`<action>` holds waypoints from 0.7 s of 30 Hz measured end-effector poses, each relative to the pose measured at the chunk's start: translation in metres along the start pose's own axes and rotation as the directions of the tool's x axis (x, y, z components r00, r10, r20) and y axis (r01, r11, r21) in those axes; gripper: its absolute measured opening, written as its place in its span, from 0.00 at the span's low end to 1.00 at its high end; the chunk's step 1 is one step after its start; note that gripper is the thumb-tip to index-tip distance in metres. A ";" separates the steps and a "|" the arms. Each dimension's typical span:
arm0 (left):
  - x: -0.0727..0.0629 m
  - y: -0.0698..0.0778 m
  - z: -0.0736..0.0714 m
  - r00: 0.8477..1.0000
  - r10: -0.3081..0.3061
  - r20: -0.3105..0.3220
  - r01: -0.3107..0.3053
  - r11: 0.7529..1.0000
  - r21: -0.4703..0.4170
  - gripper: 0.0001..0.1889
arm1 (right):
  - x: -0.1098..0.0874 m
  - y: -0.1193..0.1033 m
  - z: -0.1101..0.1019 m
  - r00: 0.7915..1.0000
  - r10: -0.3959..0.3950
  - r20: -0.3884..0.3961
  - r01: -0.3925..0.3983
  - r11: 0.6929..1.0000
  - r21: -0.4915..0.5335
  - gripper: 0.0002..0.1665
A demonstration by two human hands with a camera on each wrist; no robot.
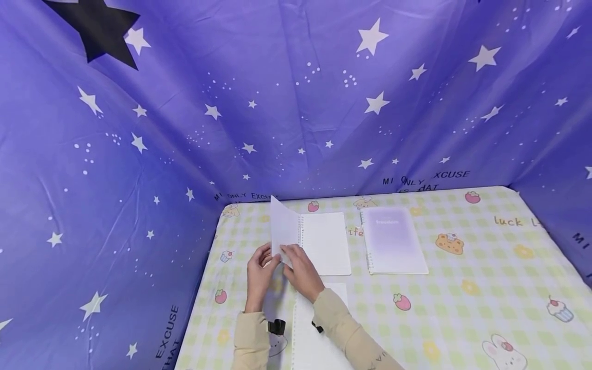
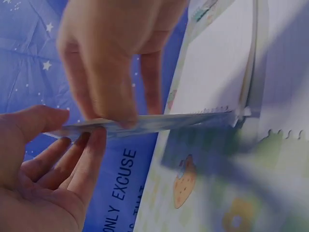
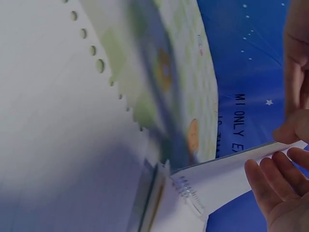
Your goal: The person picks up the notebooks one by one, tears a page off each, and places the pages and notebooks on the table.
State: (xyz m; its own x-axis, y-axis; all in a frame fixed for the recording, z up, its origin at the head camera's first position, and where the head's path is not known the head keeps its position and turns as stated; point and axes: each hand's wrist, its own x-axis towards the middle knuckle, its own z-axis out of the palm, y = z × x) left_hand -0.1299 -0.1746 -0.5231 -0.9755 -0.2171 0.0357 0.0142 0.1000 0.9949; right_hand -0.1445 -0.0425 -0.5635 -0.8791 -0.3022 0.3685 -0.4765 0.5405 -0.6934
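Note:
A spiral notebook (image 1: 326,244) lies open at a lined white page, its thin cover (image 1: 283,228) standing raised at the left of the coil. Thumb and fingers of my left hand (image 1: 260,275) pinch the cover's free edge; in the left wrist view the thumb (image 2: 48,118) is on one face and fingers on the other. My right hand (image 1: 302,272) comes across from the right, its fingers touching the cover's inner side. In the right wrist view those fingers (image 3: 277,181) are mostly straight, and the notebook's coil (image 3: 188,195) shows at the cover's base.
Right of the open notebook lies a closed lavender spiral notebook (image 1: 395,241). Below my right forearm is a white lined sheet (image 1: 305,344) with holes along its left edge. A checked cloth (image 1: 467,318) covers the table; blue star-printed curtains (image 1: 296,103) stand behind and at the sides.

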 end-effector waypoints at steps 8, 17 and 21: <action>-0.004 -0.005 0.012 0.996 -0.009 0.087 0.010 1.000 -0.010 0.23 | 0.001 -0.002 -0.013 0.998 0.061 -0.027 -0.058 0.994 0.096 0.32; -0.013 0.007 0.023 0.982 -0.033 0.184 0.028 0.999 0.033 0.19 | -0.005 0.000 -0.027 0.992 0.113 -0.064 -0.100 0.980 0.172 0.35; -0.015 0.002 0.025 0.972 -0.029 0.234 0.019 0.999 0.048 0.18 | -0.010 0.002 -0.032 0.990 0.109 -0.091 -0.089 0.975 0.205 0.35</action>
State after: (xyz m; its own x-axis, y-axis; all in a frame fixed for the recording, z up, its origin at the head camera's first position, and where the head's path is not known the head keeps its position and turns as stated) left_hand -0.1209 -0.1467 -0.5237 -0.9998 0.0134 -0.0166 -0.0145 0.1420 0.9898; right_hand -0.1371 -0.0127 -0.5490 -0.9232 -0.1690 0.3452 -0.3843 0.3931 -0.8353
